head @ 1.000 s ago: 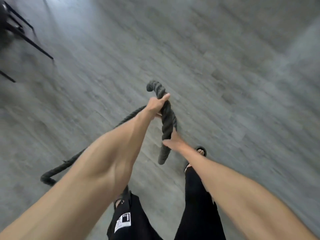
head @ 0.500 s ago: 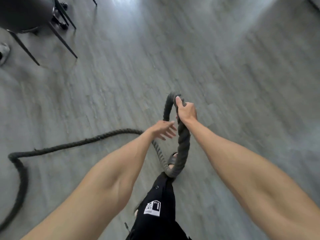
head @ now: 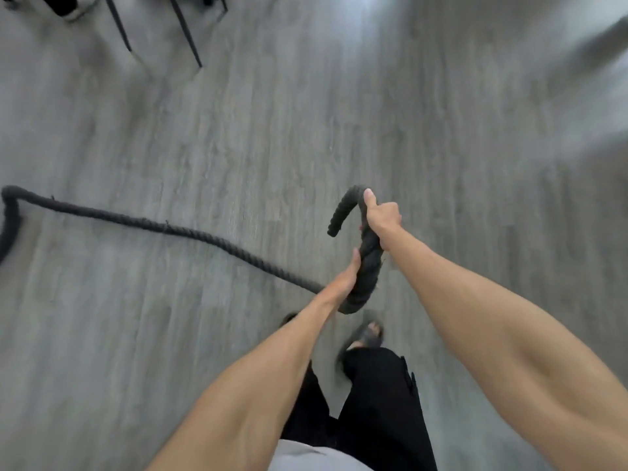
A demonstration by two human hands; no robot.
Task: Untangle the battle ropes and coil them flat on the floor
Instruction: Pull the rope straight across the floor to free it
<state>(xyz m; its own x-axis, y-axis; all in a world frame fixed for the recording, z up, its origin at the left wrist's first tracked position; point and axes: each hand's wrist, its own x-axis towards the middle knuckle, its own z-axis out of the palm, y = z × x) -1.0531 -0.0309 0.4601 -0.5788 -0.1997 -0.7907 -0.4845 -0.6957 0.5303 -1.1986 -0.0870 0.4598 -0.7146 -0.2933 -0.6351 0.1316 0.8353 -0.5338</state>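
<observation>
A thick black battle rope [head: 190, 232] runs along the grey floor from a bend at the far left edge up to my hands at centre. My right hand [head: 382, 217] is shut on the rope near its end, and the capped tip curls over and hangs down to the left of that hand. Just below, my left hand [head: 346, 280] is closed around the same rope where it loops under. The held section is off the floor, above my feet.
Thin black furniture legs [head: 185, 32] stand at the top left, with a white object [head: 76, 5] beside them. My black-trousered legs and a dark shoe [head: 368, 333] are under the hands. Grey wood-look flooring [head: 441, 130] stretches to the right.
My left hand, open half a second ago, has closed on the rope below my right hand. The rope on the floor lies straighter, and the view has shifted.
</observation>
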